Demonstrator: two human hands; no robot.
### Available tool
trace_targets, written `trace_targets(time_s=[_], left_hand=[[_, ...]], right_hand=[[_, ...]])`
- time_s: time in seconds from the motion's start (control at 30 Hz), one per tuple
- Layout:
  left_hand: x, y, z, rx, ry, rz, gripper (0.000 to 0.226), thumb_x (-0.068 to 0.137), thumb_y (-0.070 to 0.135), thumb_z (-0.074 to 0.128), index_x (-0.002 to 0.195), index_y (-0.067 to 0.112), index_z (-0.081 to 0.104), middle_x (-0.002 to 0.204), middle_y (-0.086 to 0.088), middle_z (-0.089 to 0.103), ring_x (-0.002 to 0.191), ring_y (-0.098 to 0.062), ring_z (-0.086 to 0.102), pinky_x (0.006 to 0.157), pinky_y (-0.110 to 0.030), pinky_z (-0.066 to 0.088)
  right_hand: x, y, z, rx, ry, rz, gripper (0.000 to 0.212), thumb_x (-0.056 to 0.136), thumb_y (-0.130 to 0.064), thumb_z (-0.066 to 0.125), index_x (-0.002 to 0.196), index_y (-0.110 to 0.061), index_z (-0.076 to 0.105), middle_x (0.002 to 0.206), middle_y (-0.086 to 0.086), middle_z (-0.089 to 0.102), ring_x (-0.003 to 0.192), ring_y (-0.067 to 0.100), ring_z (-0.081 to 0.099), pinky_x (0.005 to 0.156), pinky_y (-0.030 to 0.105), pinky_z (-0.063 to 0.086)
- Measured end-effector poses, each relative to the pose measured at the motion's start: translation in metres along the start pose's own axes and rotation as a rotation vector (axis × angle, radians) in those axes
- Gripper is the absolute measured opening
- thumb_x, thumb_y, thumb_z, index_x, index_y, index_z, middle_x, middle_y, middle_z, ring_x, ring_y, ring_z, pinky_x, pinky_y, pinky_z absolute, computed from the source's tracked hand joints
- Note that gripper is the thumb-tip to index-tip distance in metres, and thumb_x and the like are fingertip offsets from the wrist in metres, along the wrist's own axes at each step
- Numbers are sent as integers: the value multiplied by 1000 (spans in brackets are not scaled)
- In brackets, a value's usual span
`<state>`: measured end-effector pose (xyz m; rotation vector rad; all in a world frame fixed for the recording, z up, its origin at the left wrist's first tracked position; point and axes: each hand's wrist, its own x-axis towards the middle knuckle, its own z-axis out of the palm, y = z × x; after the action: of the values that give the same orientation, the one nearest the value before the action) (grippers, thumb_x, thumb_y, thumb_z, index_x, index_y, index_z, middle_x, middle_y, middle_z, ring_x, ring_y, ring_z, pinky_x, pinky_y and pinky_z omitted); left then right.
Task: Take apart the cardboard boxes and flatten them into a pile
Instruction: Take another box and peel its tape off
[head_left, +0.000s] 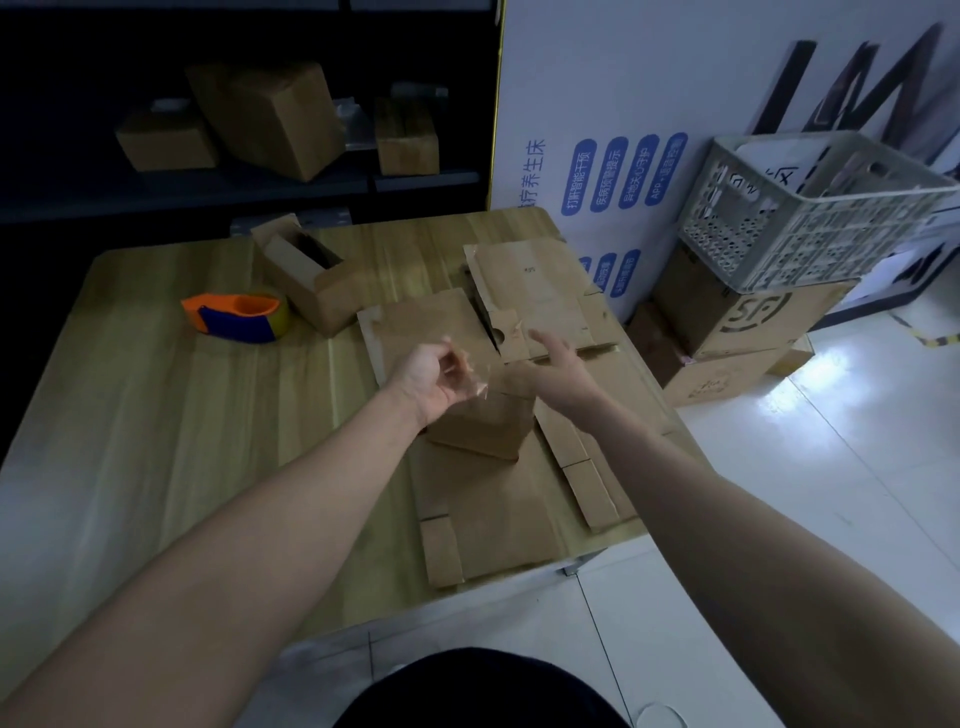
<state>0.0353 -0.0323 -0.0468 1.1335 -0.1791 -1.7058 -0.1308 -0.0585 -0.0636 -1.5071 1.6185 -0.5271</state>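
With the curled fingers (453, 359) of your left hand (428, 376) you pinched a strip of clear tape (477, 375), your right hand (563, 379) hung released, and the small upright box (483, 423) sat on the tabletop (182, 415) just beneath both, at 6 o'clock from them.

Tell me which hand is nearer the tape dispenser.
Left. The left hand, pinching clear tape, is right of the tape dispenser; the right hand is farther right, above the flattened cardboard.

Packing or stock room is being indicated. Cardboard boxes (280, 119) are being stored on dark shelving (311, 184) behind the table (156, 389). A tape dispenser (239, 317) is being kept near its far left corner. Shipping cartons (748, 322) are being stacked on floor tiles (831, 467) under a plastic crate (810, 208).
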Motion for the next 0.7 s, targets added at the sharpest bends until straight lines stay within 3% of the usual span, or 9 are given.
trace_targets(time_s=[0.07,0.13,0.2,0.3,0.4,0.47,0.53,0.63,0.7], left_hand=[[1,-3,4,-17,17,0,25,99,13,41,76,10,49,67,-3,46,61,-14,45,91,-54,47],[1,-2,7,-46,42,11,23,100,12,41,78,9,49,69,-6,48,60,-16,47,93,-55,46],[2,-2,7,-54,38,11,20,100,10,40,82,7,49,72,-9,48,62,-20,49,89,-56,50],[-1,-2,1,-21,9,-9,17,100,7,38,85,8,47,66,-4,38,57,-13,39,66,-48,57],[1,-3,-11,157,57,13,9,98,7,44,92,9,51,64,-2,40,50,-10,39,49,-32,58],[4,0,-20,301,141,85,6,96,7,49,91,9,51,64,-4,44,43,-9,41,37,-19,43],[8,5,-29,386,267,174,4,95,6,52,92,8,53,65,-5,48,46,-11,40,36,-18,37],[9,13,-39,466,466,291,7,93,7,55,87,10,55,71,-4,52,51,-13,43,41,-22,41],[9,14,-40,543,460,360,10,92,9,56,83,12,57,73,-2,55,55,-13,45,49,-23,41]], right_hand=[[-1,-17,2,-100,-150,-112,87,77,-44,70,150,-31,23,158,4,16,145,34,13,112,61,24],[-5,-23,8,-433,-299,-163,110,69,-51,76,153,-28,8,160,3,7,146,36,2,115,61,14],[-11,-18,18,-723,-306,-160,126,65,-55,79,153,-26,-7,161,3,2,146,36,-3,116,58,9],[-15,-3,28,-830,-258,-137,134,65,-55,80,151,-24,-18,161,1,-2,146,33,-8,117,56,5],[-13,5,28,-875,-252,-171,127,64,-54,81,153,-23,-4,157,4,12,145,32,6,117,54,10],[-13,3,23,-885,-224,-224,114,64,-51,81,150,-20,13,150,5,23,139,30,20,115,52,19],[-12,1,18,-860,-211,-260,106,64,-45,83,147,-19,21,145,4,27,135,29,25,113,51,24],[-12,-2,16,-873,-211,-291,105,64,-42,83,146,-19,21,143,4,28,134,29,26,113,51,25],[-14,-5,17,-894,-201,-279,105,64,-43,83,146,-18,23,142,5,29,133,29,26,113,51,25]])
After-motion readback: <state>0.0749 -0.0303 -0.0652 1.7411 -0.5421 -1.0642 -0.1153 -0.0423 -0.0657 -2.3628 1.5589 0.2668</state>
